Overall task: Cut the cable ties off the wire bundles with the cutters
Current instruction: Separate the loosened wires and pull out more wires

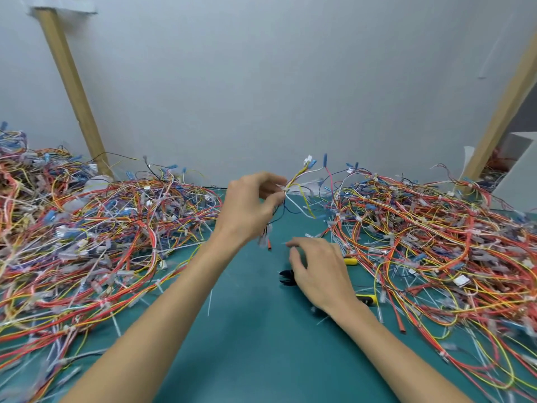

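Observation:
My left hand (pixel 250 205) is raised above the green mat and pinches a small wire bundle (pixel 299 181) between thumb and fingers. The bundle's yellow, white, pink and blue wires fan up to white and blue connectors, and some ends hang below the hand. My right hand (pixel 316 271) is low over the cutters (pixel 286 278), fingers loosely bent and spread. The cutters lie on the mat with the black jaws poking out to the left of the hand. Both yellow handles stick out to its right, spread apart. The hand hides the cutters' middle, and whether it touches them is unclear.
A large heap of red, yellow and blue wire bundles (pixel 96 237) covers the left of the green mat (pixel 255 330), and another heap (pixel 436 242) covers the right. Cut white tie scraps (pixel 209 301) lie on the mat. A grey wall and two wooden posts (pixel 72 82) stand behind.

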### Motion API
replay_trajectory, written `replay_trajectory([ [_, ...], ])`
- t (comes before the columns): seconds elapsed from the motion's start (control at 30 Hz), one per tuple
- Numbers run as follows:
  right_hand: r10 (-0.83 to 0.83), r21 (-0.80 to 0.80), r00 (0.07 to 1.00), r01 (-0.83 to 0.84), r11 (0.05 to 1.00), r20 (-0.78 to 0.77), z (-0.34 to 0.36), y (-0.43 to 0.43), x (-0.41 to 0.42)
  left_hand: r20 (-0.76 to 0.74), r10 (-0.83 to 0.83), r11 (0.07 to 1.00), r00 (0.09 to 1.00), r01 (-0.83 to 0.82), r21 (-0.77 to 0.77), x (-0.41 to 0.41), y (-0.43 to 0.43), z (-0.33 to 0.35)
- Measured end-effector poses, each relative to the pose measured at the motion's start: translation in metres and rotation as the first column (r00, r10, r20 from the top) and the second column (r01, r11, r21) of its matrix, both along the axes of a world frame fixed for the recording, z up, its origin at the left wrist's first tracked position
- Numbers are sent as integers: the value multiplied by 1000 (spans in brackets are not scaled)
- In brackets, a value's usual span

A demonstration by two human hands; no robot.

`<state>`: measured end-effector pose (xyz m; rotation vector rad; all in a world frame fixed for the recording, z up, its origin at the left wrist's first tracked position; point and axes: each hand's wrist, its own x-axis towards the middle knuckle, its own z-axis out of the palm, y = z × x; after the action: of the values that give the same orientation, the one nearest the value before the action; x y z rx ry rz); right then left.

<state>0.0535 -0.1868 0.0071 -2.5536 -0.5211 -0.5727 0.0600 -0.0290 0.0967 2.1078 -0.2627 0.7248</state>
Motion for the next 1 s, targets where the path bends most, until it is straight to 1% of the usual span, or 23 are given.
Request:
replay_trajectory([
  [0.03, 15, 110, 1000, -17, 994, 15, 5, 0, -1, -36, -20, 999, 999, 18, -45, 1, -1, -2],
  [0.1, 87, 317, 996, -83, 945, 1, 16, 1, -1, -86, -65, 991, 994, 54, -126, 1, -5, -6],
  [0.2, 266, 569, 956, -152, 808, -123, 32, 7, -4, -107, -90, 981, 990, 69, -182, -2, -9, -12],
  [0.3, 369, 738, 902, -92, 668, -222, 39, 11, -7, -138, -112, 975, 984, 82, -208, -1, -7, -15],
  [0.4, 395, 800, 873, -9, 601, -287, 41, 13, -6, -216, -252, 943, 943, 190, -273, -1, -4, -14],
  [0.47, 397, 811, 864, 21, 584, -308, 41, 14, -6, -238, -313, 932, 919, 250, -262, -3, -3, -13],
  [0.63, 406, 871, 866, 67, 486, -293, 42, 11, -5, -287, -379, 923, 880, 337, -187, -8, -11, -9],
  [0.73, 397, 900, 881, 70, 431, -258, 41, 6, 0, -302, -469, 880, 830, 410, -240, -11, -16, -6],
  [0.8, 379, 908, 895, 62, 415, -235, 40, 3, 2, -303, -530, 843, 792, 450, -296, -13, -15, -4],
  [0.87, 375, 907, 901, 46, 420, -219, 40, 1, 3, -288, -573, 811, 768, 479, -337, -15, -15, -2],
  [0.93, 375, 910, 903, 38, 413, -208, 42, -1, 4, -270, -591, 796, 760, 496, -348, -17, -13, 1],
  [1.0, 379, 917, 903, 38, 396, -202, 45, -4, 5, -249, -586, 798, 771, 497, -341, -17, -10, 4],
])
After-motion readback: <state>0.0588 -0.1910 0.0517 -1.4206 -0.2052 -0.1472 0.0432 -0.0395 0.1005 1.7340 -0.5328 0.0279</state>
